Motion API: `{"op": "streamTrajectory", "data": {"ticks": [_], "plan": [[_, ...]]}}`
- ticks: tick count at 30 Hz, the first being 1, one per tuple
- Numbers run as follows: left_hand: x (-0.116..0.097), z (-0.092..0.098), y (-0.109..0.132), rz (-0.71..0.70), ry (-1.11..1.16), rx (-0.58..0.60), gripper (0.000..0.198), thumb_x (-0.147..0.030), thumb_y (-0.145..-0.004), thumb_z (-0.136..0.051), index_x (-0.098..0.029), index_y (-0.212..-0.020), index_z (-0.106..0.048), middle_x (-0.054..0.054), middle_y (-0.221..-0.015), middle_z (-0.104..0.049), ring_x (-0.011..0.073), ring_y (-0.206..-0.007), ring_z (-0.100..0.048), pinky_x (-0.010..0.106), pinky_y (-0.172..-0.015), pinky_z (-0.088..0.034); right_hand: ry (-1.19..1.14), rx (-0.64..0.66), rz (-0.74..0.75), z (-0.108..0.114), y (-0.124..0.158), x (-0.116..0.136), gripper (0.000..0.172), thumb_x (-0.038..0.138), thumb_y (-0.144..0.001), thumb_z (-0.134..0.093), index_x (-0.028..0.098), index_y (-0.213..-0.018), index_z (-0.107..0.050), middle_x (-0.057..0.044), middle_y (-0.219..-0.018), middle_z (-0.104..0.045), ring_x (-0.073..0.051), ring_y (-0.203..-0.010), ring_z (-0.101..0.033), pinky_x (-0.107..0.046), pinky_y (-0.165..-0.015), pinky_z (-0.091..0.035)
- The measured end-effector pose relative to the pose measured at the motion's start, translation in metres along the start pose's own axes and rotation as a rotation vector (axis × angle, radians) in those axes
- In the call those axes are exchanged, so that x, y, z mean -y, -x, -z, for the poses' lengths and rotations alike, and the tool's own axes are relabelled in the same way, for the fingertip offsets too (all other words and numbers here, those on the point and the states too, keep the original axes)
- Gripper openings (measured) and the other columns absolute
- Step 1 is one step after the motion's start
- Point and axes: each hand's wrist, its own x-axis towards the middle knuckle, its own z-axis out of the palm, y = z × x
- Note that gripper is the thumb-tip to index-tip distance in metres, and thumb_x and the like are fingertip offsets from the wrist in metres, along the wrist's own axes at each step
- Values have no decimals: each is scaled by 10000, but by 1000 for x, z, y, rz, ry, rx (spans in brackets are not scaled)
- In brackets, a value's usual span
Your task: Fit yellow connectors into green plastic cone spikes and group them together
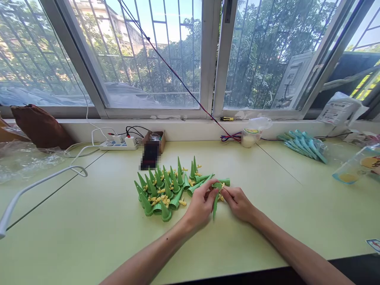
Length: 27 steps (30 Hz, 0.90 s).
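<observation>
My left hand (202, 202) is closed around a green plastic watering spike (215, 206), its tip pointing down toward me. At the spike's wide end, the fingers of my right hand (240, 202) pinch a small yellow valve (223, 185), which appears to touch the spike; the exact contact is hidden by the fingers. Behind my hands lies another green spike (226, 181) on its side. To the left is a cluster of green spikes (166, 213), many standing point up and some lying over, with yellow valves (162, 199) scattered among them.
A pixelated dark object (150, 155) and a small cardboard box (162, 141) sit behind the cluster, near a power strip (118, 145). A white cable (44, 181) crosses the left side. A jar (249, 138) and bagged blue-green items (304, 145) stand toward the back right.
</observation>
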Motion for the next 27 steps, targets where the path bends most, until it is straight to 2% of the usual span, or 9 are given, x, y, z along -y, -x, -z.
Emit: {"op": "streamTrajectory", "data": {"ticks": [5, 7, 10, 13, 18, 23, 27], "plan": [[-1, 1, -3, 42, 104, -46, 414, -535, -883, -623, -179, -1091, -593, -59, -736, -436, 52, -394, -474, 203, -366, -391, -23, -46, -28, 0, -3, 4, 416, 407, -1044, -361, 220, -672, -350, 48, -605, -368, -120, -550, -312, -263, -533, -283], [-1, 1, -5, 64, 137, -59, 435, -551, -868, -639, -178, -1083, -581, -66, -702, -454, 62, -381, -488, 203, -360, -395, -15, -76, -43, 1, -4, 6, 390, 399, -1037, -392, 215, -693, -407, 43, -613, -403, -123, -556, -342, -259, -540, -306], [0, 2, -6, 107, 188, -78, 453, -567, -845, -662, -178, -1058, -570, -60, -670, -514, 71, -379, -496, 199, -358, -395, -14, -92, -55, 2, -4, 10, 274, 366, -1023, -439, 198, -841, -556, 21, -666, -509, -133, -579, -414, -256, -557, -349], [-1, 3, -7, 149, 228, -85, 458, -566, -825, -689, -175, -1030, -567, -46, -670, -561, 67, -374, -491, 195, -361, -390, -17, -98, -42, 3, -5, 12, 217, 334, -1009, -461, 188, -947, -610, 0, -707, -571, -140, -594, -462, -257, -566, -377], [-3, 2, -5, 191, 255, -85, 467, -551, -819, -704, -175, -1055, -561, -50, -643, -568, 76, -387, -504, 194, -375, -391, -28, -113, -47, 3, -4, 13, 213, 329, -990, -483, 184, -904, -614, -9, -699, -591, -142, -592, -474, -254, -557, -383], [-2, 2, -3, 157, 225, -78, 447, -545, -838, -687, -181, -1064, -560, -73, -638, -529, 76, -377, -506, 197, -371, -392, -29, -120, -69, 4, -3, 12, 240, 359, -979, -501, 187, -836, -588, 18, -623, -523, -127, -534, -386, -251, -510, -326], [2, 1, -2, 120, 216, -57, 461, -565, -839, -674, -182, -1060, -543, -83, -653, -504, 81, -365, -517, 210, -361, -405, -68, -117, -80, 3, -3, 11, 297, 391, -986, -485, 186, -795, -582, 20, -613, -495, -127, -544, -377, -255, -514, -318]]}}
